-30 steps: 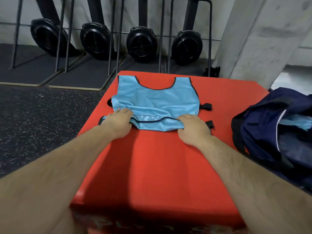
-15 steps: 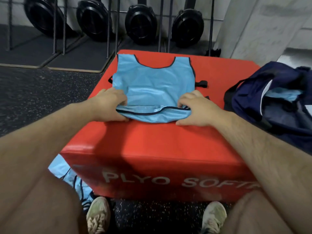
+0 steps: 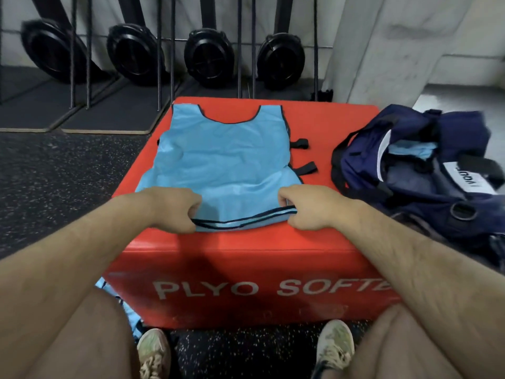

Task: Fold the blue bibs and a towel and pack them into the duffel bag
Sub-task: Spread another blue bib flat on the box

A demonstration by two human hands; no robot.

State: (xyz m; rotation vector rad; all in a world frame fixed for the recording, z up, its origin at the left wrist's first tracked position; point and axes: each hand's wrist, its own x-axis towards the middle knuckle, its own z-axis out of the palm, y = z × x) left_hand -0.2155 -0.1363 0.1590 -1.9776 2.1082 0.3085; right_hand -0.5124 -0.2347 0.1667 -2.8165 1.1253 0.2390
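Both hands, left (image 3: 175,207) and right (image 3: 306,207), now pinch the blue bib's (image 3: 224,160) lifted hem off the plyo box (image 3: 328,127), starting its fold

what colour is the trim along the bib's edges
Dark navy or black piping on the light blue bib, clearest in the head view.

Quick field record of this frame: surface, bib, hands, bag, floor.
surface: red foam box, "PLYO SOFT" lettering on its front
bib: blue bib lying flat on the box, neck end away from the person
left hand: pinches the near hem, left corner
right hand: pinches the near hem, right corner
bag: navy duffel bag, open, blue fabric inside
floor: another blue bib beside the box
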